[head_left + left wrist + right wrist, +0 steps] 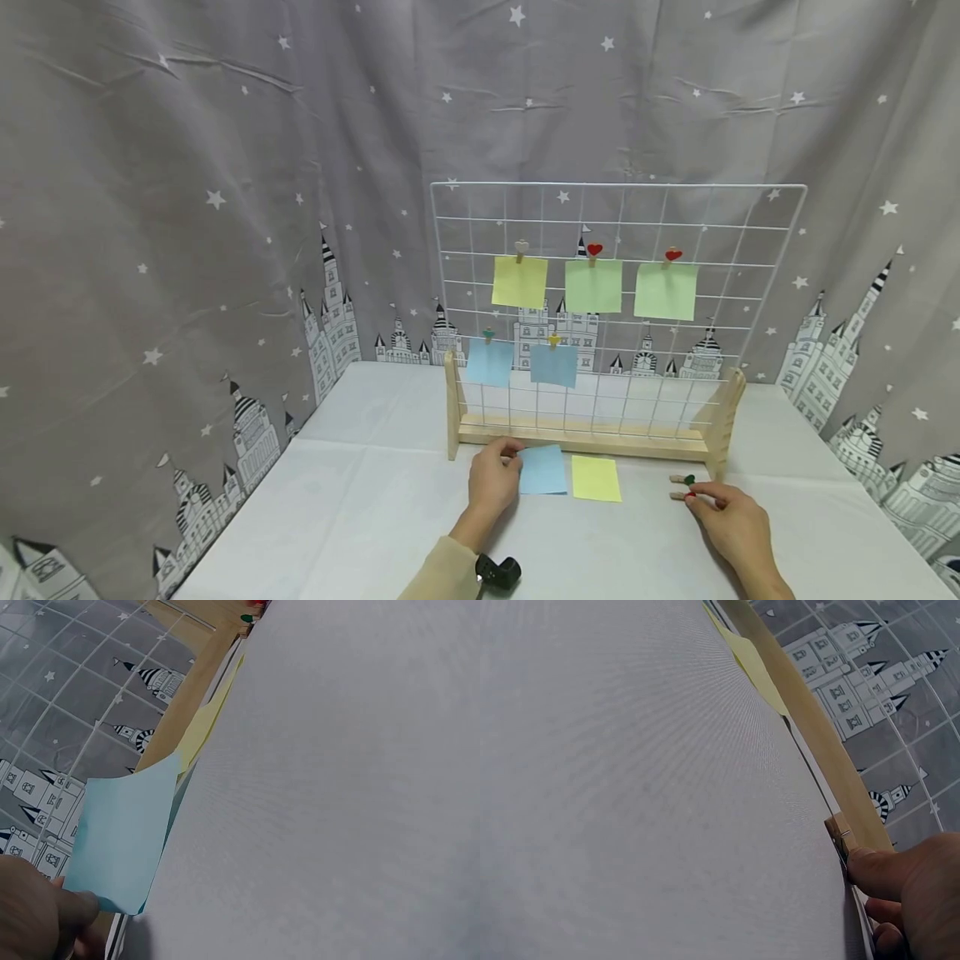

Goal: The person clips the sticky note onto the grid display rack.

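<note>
My left hand (495, 477) pinches the near-left edge of a blue sticky note (543, 470), which in the left wrist view is tilted up from the white cloth. To its right lies a yellow sticky note (596, 478). On the right, my right hand (731, 522) has thumb and fingertips on a small wooden clothespin (678, 496) with a red top, mostly covered by the fingers. Just behind it lies a second clothespin with a green top (682, 479). In the right wrist view, thumb and fingers grip the wooden clothespin (838, 825) close to the cloth.
Behind the hands stands a white wire grid (618, 183) in a wooden base (585, 440). Clothespins hold yellow (519, 283), green (592, 287) and blue notes (490, 363) on it. A black device (498, 573) is by the left sleeve. A grey curtain (360, 167) hangs behind.
</note>
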The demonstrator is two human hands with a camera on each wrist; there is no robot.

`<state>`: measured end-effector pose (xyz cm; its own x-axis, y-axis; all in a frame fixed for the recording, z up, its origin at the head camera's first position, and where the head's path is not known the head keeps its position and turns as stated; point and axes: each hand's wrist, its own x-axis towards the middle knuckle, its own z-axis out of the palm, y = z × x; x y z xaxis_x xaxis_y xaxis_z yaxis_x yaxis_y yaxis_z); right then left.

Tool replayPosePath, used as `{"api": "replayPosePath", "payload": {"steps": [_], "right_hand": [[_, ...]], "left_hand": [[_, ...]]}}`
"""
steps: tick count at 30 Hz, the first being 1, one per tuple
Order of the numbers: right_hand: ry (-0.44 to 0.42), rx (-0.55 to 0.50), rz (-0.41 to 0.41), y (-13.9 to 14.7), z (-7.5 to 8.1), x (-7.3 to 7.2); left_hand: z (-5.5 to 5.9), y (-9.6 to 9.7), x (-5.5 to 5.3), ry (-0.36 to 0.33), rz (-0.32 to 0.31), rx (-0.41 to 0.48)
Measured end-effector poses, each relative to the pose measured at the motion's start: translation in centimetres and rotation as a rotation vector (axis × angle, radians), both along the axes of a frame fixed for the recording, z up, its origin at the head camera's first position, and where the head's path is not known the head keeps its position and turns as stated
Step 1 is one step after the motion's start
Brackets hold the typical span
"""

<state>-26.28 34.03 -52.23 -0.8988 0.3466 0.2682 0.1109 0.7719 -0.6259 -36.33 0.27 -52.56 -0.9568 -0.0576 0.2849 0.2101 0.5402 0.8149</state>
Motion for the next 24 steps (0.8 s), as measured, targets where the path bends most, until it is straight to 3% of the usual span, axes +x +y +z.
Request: {"api": "replayPosePath", "payload": {"steps": [11, 24], "right_hand": [[-0.064, -0.053, 0.015, 0.6, 0.8, 0.0], [-0.034, -0.100, -0.026, 0.1, 0.1, -0.1]], "left_hand": [[0.6, 0.2, -0.2, 0.029, -0.013, 0.092], [1.6, 0.4, -0.1, 0.060, -0.031, 0.104]]}}
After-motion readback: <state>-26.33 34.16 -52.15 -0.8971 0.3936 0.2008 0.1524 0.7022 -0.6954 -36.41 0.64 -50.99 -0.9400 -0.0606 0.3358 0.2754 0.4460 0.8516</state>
